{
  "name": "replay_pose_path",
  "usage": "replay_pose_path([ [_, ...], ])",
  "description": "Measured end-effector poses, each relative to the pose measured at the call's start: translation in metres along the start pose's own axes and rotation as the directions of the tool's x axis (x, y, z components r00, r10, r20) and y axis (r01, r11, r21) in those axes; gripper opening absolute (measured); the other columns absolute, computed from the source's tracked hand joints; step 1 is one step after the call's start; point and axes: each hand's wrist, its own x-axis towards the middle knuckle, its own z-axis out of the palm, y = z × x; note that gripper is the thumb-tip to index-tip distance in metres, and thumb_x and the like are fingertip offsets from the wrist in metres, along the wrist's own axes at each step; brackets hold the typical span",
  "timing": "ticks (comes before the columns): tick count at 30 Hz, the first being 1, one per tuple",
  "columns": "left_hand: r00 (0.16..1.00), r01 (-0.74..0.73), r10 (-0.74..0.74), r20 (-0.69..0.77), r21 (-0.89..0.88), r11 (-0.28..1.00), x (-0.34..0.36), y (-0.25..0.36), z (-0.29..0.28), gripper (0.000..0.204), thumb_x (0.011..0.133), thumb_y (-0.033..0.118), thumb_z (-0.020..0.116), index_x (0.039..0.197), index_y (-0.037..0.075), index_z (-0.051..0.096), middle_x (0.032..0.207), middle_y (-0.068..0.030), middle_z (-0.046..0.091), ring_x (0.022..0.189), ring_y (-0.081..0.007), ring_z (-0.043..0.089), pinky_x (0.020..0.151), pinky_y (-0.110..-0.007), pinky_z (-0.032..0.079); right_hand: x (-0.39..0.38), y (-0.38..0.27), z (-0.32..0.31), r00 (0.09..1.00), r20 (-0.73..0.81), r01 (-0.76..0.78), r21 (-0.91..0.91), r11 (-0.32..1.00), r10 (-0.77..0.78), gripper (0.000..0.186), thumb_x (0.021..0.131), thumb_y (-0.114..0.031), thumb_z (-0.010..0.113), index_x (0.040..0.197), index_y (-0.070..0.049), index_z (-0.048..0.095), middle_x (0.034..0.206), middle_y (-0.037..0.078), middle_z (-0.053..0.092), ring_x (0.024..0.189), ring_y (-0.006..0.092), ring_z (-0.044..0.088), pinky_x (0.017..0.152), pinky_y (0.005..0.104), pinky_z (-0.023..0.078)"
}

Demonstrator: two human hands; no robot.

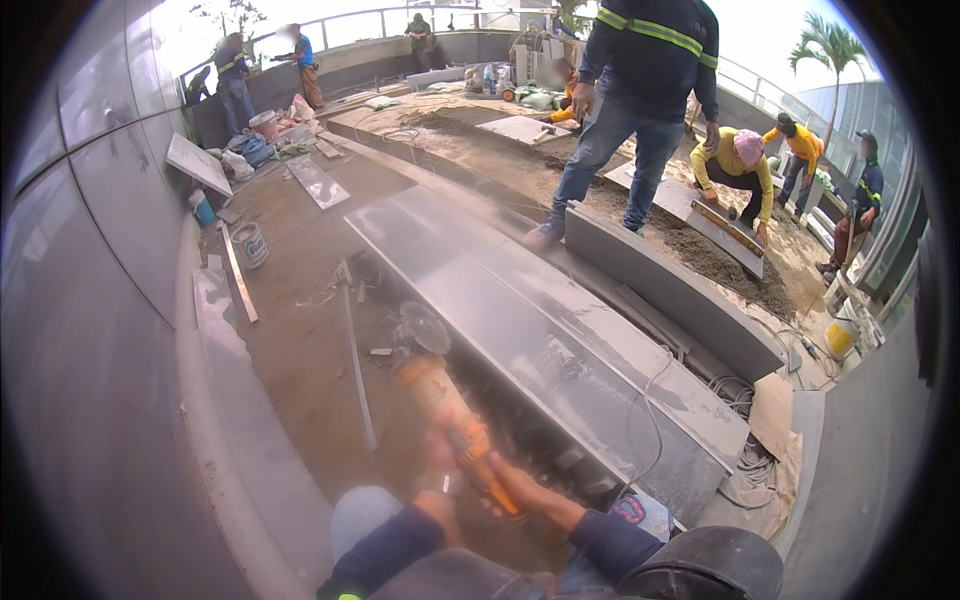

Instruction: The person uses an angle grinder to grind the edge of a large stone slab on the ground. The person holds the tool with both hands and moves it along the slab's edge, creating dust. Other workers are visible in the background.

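Both of my hands hold an orange angle grinder (pixel 432 388) above the dusty floor, in front of my bent knees. My left hand (pixel 438 452), with a band at its wrist, is closed around the middle of its body. Farther back, my right hand (pixel 522 488) wraps the rear end. The round disc (pixel 425 328) at its far end is beside the near long edge of a large grey slab (pixel 520 330). Haze blurs the disc and the tool's front, so I cannot tell whether the disc touches the slab.
A long metal strip (pixel 358 360) lies left of the grinder. A cable (pixel 655 420) crosses the slab's right end. Beyond the slab stands a person (pixel 645 100) in jeans; another person (pixel 738 165) crouches by a tile. Buckets (pixel 250 245) stand along the left wall.
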Motion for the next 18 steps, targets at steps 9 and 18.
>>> replay_pose_path([
  [9, 1.0, -0.002, 0.001, 0.02, 0.041, 0.999, -0.015, 0.003, 0.0, 0.062, 0.083, 0.052, 0.07, 0.106, -0.004, 0.062, 0.09, -0.0148, 0.07, 0.078, -0.0258, 0.073, 0.067, -0.037, 0.063, -0.001, 0.014, 0.007, 0.996, 0.082, -0.059, 0.186, 0.981, 0.044, 0.07, 0.099, -0.076, 0.029, 0.108, -0.01, 0.052, 0.071, 0.008, 0.058, 0.052, 0.0169, 0.054, 0.048, 0.0296, 0.046],
  [18, 1.0, 0.022, -0.022, -0.001, 0.005, 1.0, -0.016, 0.003, -0.001, 0.062, 0.083, 0.052, 0.071, 0.106, -0.005, 0.062, 0.09, -0.015, 0.07, 0.077, -0.0248, 0.073, 0.066, -0.035, 0.063, 0.002, 0.011, 0.006, 0.982, 0.17, -0.13, 0.265, 0.955, 0.087, 0.066, 0.096, -0.074, 0.048, 0.097, -0.008, 0.053, 0.069, 0.004, 0.055, 0.052, 0.0138, 0.055, 0.046, 0.0292, 0.046],
])
